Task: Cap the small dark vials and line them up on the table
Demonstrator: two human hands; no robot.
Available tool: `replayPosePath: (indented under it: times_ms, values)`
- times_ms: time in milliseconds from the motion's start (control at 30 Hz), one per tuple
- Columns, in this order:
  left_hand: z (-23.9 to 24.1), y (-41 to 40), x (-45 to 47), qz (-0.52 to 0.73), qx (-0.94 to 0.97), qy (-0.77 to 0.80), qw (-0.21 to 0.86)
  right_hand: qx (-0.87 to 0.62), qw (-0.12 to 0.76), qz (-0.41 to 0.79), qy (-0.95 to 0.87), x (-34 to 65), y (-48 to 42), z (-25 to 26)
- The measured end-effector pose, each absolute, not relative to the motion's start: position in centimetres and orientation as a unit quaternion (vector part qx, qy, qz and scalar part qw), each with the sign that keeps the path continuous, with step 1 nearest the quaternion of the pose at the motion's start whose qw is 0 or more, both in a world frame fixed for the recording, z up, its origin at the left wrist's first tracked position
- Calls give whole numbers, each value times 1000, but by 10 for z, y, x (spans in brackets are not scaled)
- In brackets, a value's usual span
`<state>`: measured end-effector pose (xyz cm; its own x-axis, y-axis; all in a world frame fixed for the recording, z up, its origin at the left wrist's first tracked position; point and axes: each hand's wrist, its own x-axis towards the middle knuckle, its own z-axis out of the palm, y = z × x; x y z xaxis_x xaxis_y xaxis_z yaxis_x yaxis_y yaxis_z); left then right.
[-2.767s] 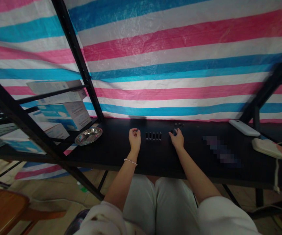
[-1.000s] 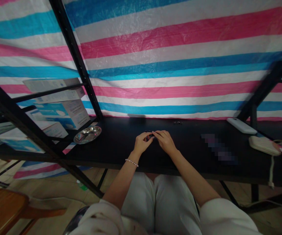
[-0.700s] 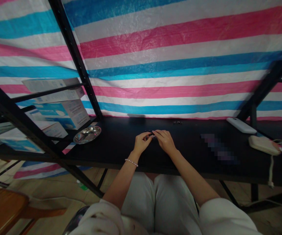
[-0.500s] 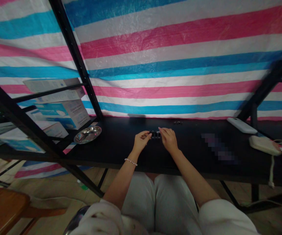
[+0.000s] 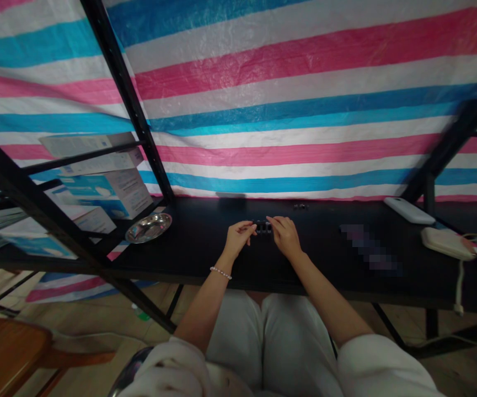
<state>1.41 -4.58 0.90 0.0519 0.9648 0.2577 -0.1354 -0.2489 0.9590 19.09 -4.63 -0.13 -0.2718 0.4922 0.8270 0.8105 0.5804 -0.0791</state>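
Observation:
A short row of small black pieces [image 5: 262, 226] lies on the black table [image 5: 205, 248], straight ahead of me. My left hand [image 5: 237, 238], with a bead bracelet at the wrist, has its fingers pinched at the row's left end. At the right end my right hand [image 5: 283, 236] is curled, fingertips touching the pieces. Both hands hide part of the row. A few more small dark pieces [image 5: 300, 207] lie farther back near the striped tarp.
A round metal dish [image 5: 149, 227] sits left of my hands. Boxes [image 5: 110, 190] fill a black metal rack [image 5: 35, 204] at the left. White devices [image 5: 409, 210] and a cable lie at the right. A wooden chair [image 5: 2, 353] stands low left.
Both hands came together from apart, closed over the row of pieces, then slid a little farther from me; the row now shows between the fingertips.

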Motion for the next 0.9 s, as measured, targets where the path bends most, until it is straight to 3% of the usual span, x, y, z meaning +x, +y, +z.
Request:
replayPosePath:
  times_ms: [900]
  values:
    - [-4, -43, 14, 488, 633, 390, 457, -267, 507, 35, -819, 177, -60, 7]
